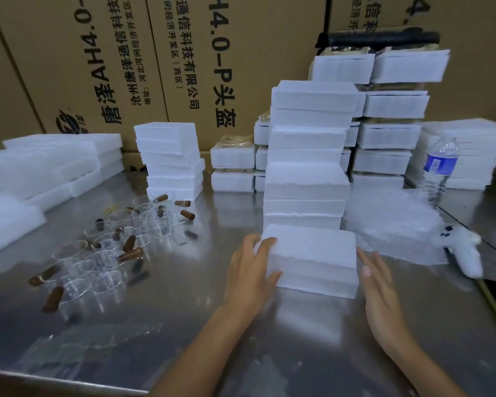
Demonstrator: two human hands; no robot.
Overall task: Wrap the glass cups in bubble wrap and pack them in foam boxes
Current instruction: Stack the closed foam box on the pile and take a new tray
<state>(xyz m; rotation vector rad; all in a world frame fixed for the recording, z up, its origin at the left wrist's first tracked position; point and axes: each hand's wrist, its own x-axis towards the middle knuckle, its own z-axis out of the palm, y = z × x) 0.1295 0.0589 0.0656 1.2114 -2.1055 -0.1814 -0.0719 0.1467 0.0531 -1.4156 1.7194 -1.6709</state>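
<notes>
Lying on the steel table (184, 310), the foam box (312, 253) is running its long axis left to right, broad face up. The left hand (249, 276) is gripping its left end, fingers curling over the top edge, while the right hand (381, 290) is hovering flat and open beside the right end (contact unclear). Light, stiff but crumbly, it is likely wanting a gentle hold at both ends.

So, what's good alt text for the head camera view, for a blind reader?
A person's left hand grips a white foam box on a steel table, right hand open beside it. Glass cups lie left, bubble wrap right, stacked foam boxes behind.
</notes>
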